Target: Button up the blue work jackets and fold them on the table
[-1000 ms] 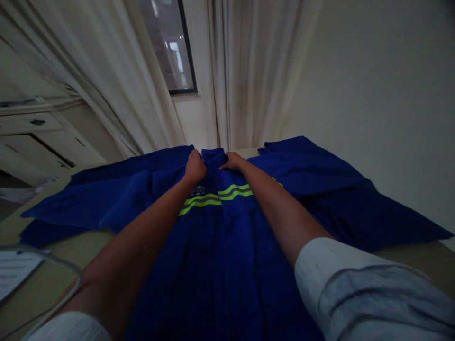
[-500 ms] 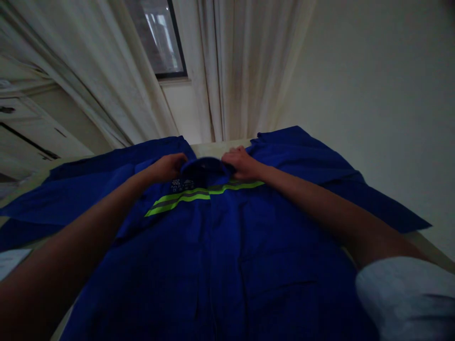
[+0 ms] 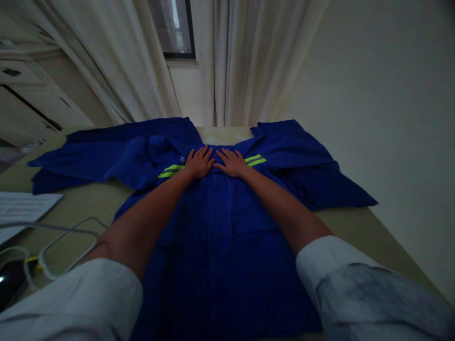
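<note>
A blue work jacket [image 3: 220,227] lies spread front side up, its sleeves reaching out to both sides. Yellow-green reflective stripes cross its chest, partly covered by my forearms. My left hand [image 3: 199,162] rests flat on the upper chest just below the collar, fingers spread. Beside it, my right hand [image 3: 231,162] presses flat on the cloth with its fingers apart. The two thumbs nearly meet at the front closure. Small white lettering [image 3: 182,160] shows near my left hand.
The jacket lies on a pale table [image 3: 359,237]. At the left are a white keyboard-like panel [image 3: 24,208], a looped white cable [image 3: 71,229] and a dark shiny object [image 3: 12,279]. Beyond stand curtains [image 3: 245,61], a window [image 3: 176,28] and a white cabinet [image 3: 31,90]; a wall [image 3: 384,94] borders the right.
Both hands have let go of the collar and now lie flat on the chest, closer together. The raised collar has gone down. The view has shifted, showing more table at left.
</note>
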